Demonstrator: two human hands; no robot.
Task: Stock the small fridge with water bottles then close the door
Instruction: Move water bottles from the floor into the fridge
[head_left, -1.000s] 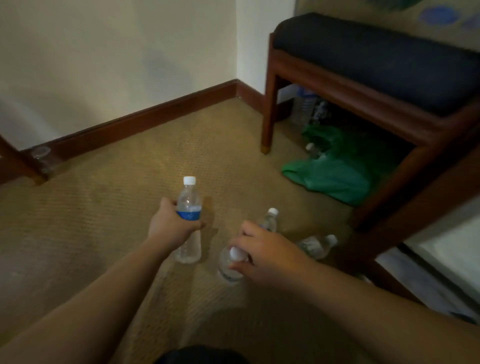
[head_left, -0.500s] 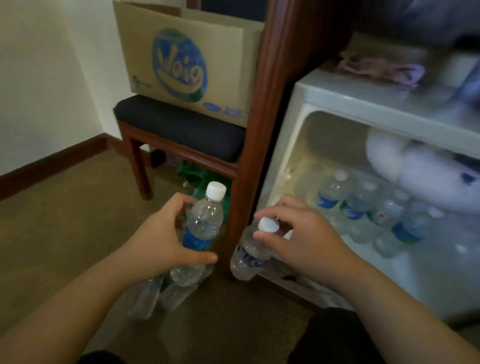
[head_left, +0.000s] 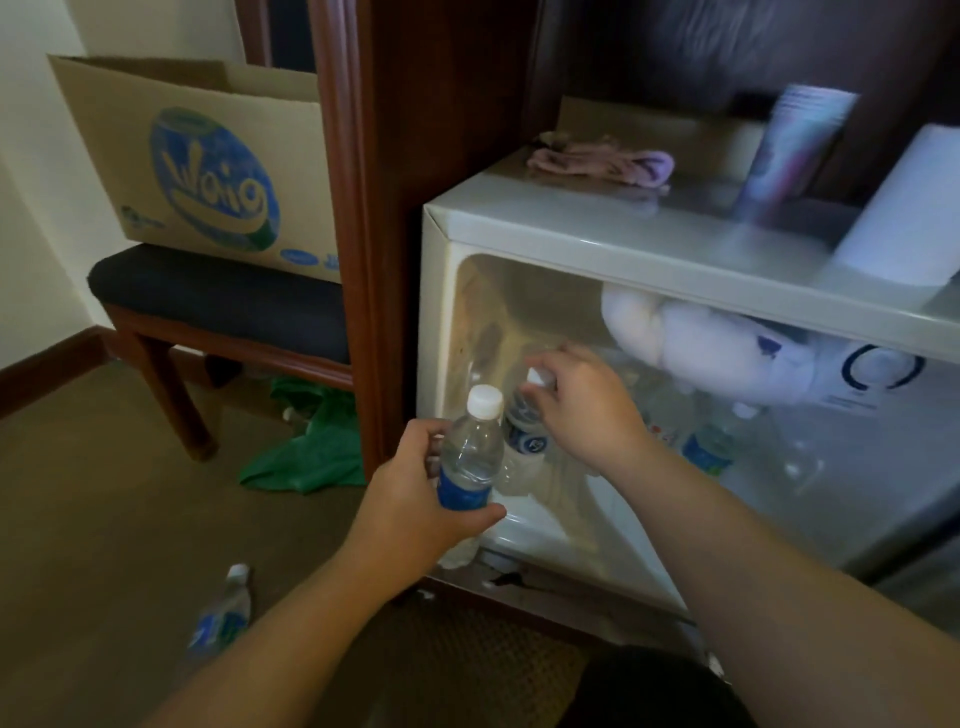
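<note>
- We are mid-stocking: our right hand (head_left: 582, 410) pinches a bottle by its cap (head_left: 540, 378) and lowers it inside the open fridge (head_left: 571, 228), at the front left of the compartment.
- Our left hand (head_left: 415, 493) is wrapped around a blue-label bottle (head_left: 470, 462), held upright just outside the fridge's lower lip.
- Next, we judge, the right hand must stand its bottle beside those already inside, let go, and clear room for the left one.
- Count: two bottles in hand, one lying on the carpet (head_left: 221, 618); of those inside, blurred, we make out at least two.
- The door is not in view, so closing it remains to be done.
</note>
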